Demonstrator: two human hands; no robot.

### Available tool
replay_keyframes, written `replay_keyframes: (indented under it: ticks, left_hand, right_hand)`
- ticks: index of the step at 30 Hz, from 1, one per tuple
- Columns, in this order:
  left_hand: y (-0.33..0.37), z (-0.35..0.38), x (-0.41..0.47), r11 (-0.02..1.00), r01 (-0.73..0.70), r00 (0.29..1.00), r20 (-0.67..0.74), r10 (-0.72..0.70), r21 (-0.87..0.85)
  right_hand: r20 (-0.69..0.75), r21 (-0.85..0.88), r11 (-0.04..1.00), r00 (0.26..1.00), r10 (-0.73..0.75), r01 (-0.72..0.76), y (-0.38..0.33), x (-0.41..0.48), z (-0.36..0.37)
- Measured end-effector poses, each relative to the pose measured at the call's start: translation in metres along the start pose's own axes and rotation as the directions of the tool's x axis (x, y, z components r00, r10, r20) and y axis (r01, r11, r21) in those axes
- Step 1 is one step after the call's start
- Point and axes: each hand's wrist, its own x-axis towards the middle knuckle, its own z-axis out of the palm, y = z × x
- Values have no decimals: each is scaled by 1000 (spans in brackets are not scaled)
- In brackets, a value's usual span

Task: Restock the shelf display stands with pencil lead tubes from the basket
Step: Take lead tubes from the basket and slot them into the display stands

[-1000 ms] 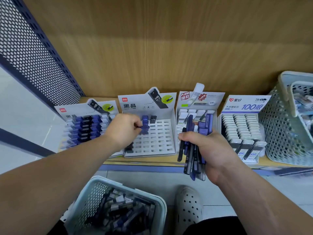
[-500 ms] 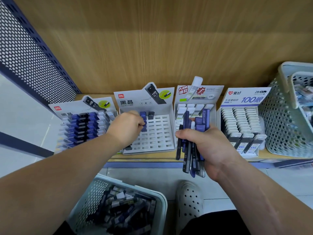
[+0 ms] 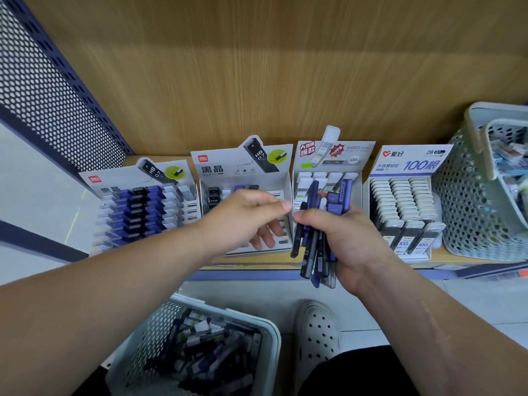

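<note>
1. Bundle of pencil lead tubes (image 3: 315, 224): held in the right hand (image 3: 351, 241), fingers (image 3: 304, 219) clamped round it, above the front edge of the shelf (image 3: 257, 265). Long axes near-upright, upper ends tipped toward the shelf's back.
2. Left hand (image 3: 245, 218): fingers loose and apart, nothing visible in them. Forefinger tip points right, just left of the bundle.
3. Part-filled display stand (image 3: 217, 168): behind the left hand, the likely destination.
4. Basket (image 3: 268, 335): below the shelf's front edge, with more tubes inside.

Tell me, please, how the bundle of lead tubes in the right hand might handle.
The tubes look like smooth, rigid plastic: probably stiff, light and slippery. They splay unevenly below the right hand, so one could slide out.
</note>
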Motion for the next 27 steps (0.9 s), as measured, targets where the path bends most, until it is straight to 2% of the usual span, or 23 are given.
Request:
replay_keyframes:
  ticks: [2,7,14,20,23,27]
  left_hand:
    - [3,10,-15,996,20,997,81,-13,-88]
    - [-4,18,-31,974,60,998,-3,-62,-217]
    - [-8,8,-40,965,71,994,-61,-89,-251]
    - [-11,-1,-34,965,24,991,-122,-58,-262]
    - [-13,-11,-24,981,2,974,-222,-46,-194]
    - [-13,-28,-5,998,-27,943,-329,42,49]
  right_hand:
    - [-14,-1,1000,1000,1,-1,2,1,3]
    - [-20,16,999,999,35,-34,8,1,13]
    - [-18,55,994,995,93,-92,9,-1,31]
    - [-68,24,997,995,78,-76,7,3,32]
    - [-83,11,998,994,69,-69,6,4,27]
    - [-102,43,996,991,81,-77,4,3,16]
